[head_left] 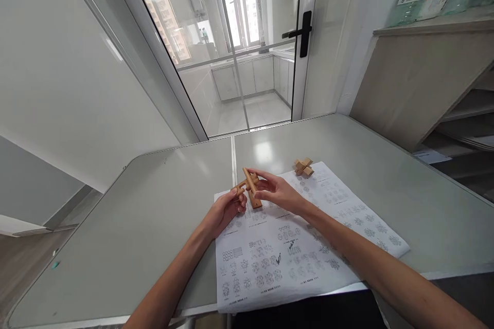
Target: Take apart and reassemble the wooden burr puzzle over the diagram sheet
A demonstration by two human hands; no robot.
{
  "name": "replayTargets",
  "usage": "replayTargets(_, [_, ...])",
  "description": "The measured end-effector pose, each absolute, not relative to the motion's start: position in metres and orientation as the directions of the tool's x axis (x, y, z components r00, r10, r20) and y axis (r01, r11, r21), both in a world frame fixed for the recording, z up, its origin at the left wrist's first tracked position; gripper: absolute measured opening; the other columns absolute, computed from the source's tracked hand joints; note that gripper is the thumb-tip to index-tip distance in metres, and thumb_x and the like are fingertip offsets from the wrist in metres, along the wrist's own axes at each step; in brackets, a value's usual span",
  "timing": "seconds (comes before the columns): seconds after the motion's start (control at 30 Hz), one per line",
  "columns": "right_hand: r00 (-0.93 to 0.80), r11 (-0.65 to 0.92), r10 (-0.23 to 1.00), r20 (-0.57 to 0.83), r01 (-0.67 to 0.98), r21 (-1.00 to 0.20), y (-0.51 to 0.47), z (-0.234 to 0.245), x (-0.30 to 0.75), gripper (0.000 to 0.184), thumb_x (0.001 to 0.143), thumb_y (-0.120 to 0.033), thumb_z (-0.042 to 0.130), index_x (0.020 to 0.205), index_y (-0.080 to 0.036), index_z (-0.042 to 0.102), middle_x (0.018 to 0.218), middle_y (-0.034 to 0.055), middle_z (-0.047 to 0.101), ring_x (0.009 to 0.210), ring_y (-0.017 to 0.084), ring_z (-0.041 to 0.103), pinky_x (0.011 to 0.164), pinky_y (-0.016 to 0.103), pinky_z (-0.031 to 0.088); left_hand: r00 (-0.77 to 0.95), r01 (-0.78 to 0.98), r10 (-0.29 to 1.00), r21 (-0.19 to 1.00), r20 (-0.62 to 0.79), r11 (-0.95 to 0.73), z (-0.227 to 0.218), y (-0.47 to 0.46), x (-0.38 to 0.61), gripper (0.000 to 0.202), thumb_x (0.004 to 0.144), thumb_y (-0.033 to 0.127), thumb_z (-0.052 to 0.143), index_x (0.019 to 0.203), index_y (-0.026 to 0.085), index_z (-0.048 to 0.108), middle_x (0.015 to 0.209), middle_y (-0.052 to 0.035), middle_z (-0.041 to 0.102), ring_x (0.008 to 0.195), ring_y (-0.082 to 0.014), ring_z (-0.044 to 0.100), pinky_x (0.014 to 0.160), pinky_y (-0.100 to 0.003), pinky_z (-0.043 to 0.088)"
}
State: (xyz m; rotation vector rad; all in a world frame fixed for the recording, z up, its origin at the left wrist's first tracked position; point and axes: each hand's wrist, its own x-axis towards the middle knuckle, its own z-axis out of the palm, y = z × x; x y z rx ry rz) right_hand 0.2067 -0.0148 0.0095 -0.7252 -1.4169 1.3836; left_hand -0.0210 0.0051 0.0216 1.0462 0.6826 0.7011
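Note:
A partly built wooden puzzle of crossed notched sticks (249, 187) is held just above the large printed instruction sheet (293, 247). My left hand (227, 211) grips its left end with closed fingers. My right hand (276, 189) pinches an upright stick of the puzzle from the right, fingers curled round it. A second, assembled wooden cross puzzle (303, 166) lies on the sheet's far edge, beyond my right hand.
The grey folding table (127, 226) has a seam down its middle. A glass door with a black handle (304, 33) stands behind it. A wooden shelf unit (432, 82) with packaged goods on top sits at the right.

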Motion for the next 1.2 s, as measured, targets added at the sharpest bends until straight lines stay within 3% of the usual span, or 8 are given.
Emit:
replayTargets(0.13, [-0.354, 0.161, 0.905, 0.236, -0.227, -0.96, -0.017, 0.008, 0.2, 0.074, 0.084, -0.039, 0.087, 0.151, -0.029, 0.058, 0.127, 0.0067, 0.074, 0.119, 0.028, 0.07, 0.103, 0.046, 0.06, 0.623, -0.183, 0.769, 0.93, -0.143, 0.32, 0.021, 0.004, -0.017, 0.036, 0.099, 0.046, 0.067, 0.085, 0.014, 0.071, 0.086, -0.0061, 0.058, 0.076, -0.0152, 0.05, 0.074, -0.027, 0.047])
replayTargets(0.23, [-0.36, 0.149, 0.902, 0.24, -0.262, -0.953, -0.018, 0.009, 0.198, 0.068, 0.085, -0.039, 0.086, 0.148, -0.029, 0.061, 0.131, 0.0075, 0.072, 0.123, 0.027, 0.068, 0.107, 0.044, 0.057, 0.624, -0.195, 0.771, 0.929, -0.13, 0.315, 0.022, 0.002, -0.015, 0.037, 0.099, 0.047, 0.066, 0.082, 0.014, 0.07, 0.086, -0.0061, 0.058, 0.076, -0.0154, 0.05, 0.073, -0.027, 0.046])
replayTargets(0.5, [-0.363, 0.161, 0.907, 0.215, -0.174, -0.971, -0.016, 0.004, 0.201, 0.093, 0.076, -0.037, 0.095, 0.155, -0.027, 0.048, 0.116, 0.0059, 0.073, 0.109, 0.025, 0.072, 0.108, 0.049, 0.056, 0.634, -0.153, 0.763, 0.945, -0.13, 0.288, 0.02, 0.001, -0.015, 0.037, 0.102, 0.043, 0.061, 0.079, 0.015, 0.068, 0.093, -0.0095, 0.063, 0.08, -0.0177, 0.051, 0.074, -0.029, 0.044])
replayTargets(0.7, [-0.242, 0.224, 0.934, 0.265, -0.183, -0.957, -0.016, 0.005, 0.2, 0.09, 0.07, -0.038, 0.097, 0.148, -0.029, 0.052, 0.153, 0.0133, 0.055, 0.12, 0.026, 0.069, 0.114, 0.051, 0.052, 0.609, -0.15, 0.78, 0.946, -0.14, 0.287, 0.019, 0.003, -0.015, 0.035, 0.1, 0.044, 0.063, 0.081, 0.015, 0.07, 0.089, -0.0091, 0.063, 0.079, -0.0183, 0.053, 0.074, -0.03, 0.046])
replayTargets(0.87, [-0.238, 0.262, 0.922, 0.304, -0.194, -0.945, -0.017, 0.008, 0.202, 0.078, 0.076, -0.036, 0.093, 0.144, -0.026, 0.054, 0.131, 0.0109, 0.069, 0.112, 0.025, 0.071, 0.111, 0.049, 0.055, 0.577, -0.168, 0.803, 0.941, -0.149, 0.295, 0.02, 0.004, -0.017, 0.037, 0.098, 0.046, 0.065, 0.079, 0.014, 0.071, 0.082, -0.0072, 0.063, 0.074, -0.0161, 0.053, 0.073, -0.029, 0.046])
replayTargets(1.03, [-0.224, 0.258, 0.924, 0.309, -0.227, -0.939, -0.014, 0.01, 0.207, 0.077, 0.076, -0.036, 0.093, 0.142, -0.027, 0.055, 0.142, 0.0115, 0.063, 0.115, 0.025, 0.07, 0.11, 0.046, 0.056, 0.56, -0.155, 0.81, 0.939, -0.172, 0.307, 0.021, 0.006, -0.019, 0.037, 0.098, 0.046, 0.065, 0.078, 0.015, 0.07, 0.079, -0.0066, 0.064, 0.072, -0.0157, 0.054, 0.074, -0.03, 0.046])
replayTargets(1.2, [-0.297, 0.236, 0.91, 0.29, -0.205, -0.95, -0.014, 0.008, 0.209, 0.078, 0.079, -0.036, 0.091, 0.145, -0.026, 0.053, 0.129, 0.01, 0.069, 0.111, 0.024, 0.072, 0.108, 0.046, 0.057, 0.57, -0.136, 0.804, 0.947, -0.166, 0.291, 0.021, 0.005, -0.019, 0.038, 0.098, 0.047, 0.066, 0.081, 0.014, 0.073, 0.083, -0.008, 0.066, 0.073, -0.0162, 0.056, 0.074, -0.03, 0.046])
